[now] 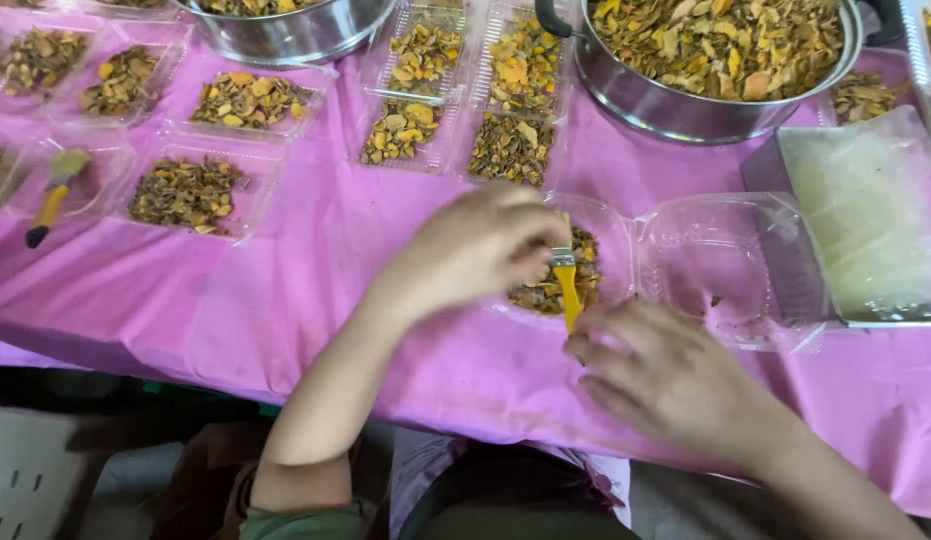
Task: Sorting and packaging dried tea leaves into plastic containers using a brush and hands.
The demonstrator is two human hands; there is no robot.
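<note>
Two hands meet over an open clear clamshell box (pixel 686 260) on your pink-covered bench (pixel 316 290). Its near-left half holds a heap of brown and yellow dried slices (pixel 586 270); its right half is almost bare, with a few crumbs. Your left hand (pixel 481 245) curls over the filled half, fingers bent down onto the slices, though you cannot tell what, if anything, that grip encloses. Your right hand (pixel 666 375) sits just in front of the box, and its grip pinches the lower end of a small yellow-handled brush (pixel 567 285), which stands nearly upright with its metal ferrule and bristles up against your left fingers, over the slices.

Further back, several more clear boxes (pixel 456 90) lie open, each filled with the same dried slices. Two steel pots (pixel 706 60) at the far edge are heaped with them too. A second yellow brush (pixel 51 195) rests in a box at far left. A stack of clear lids (pixel 866 220) lies at right.
</note>
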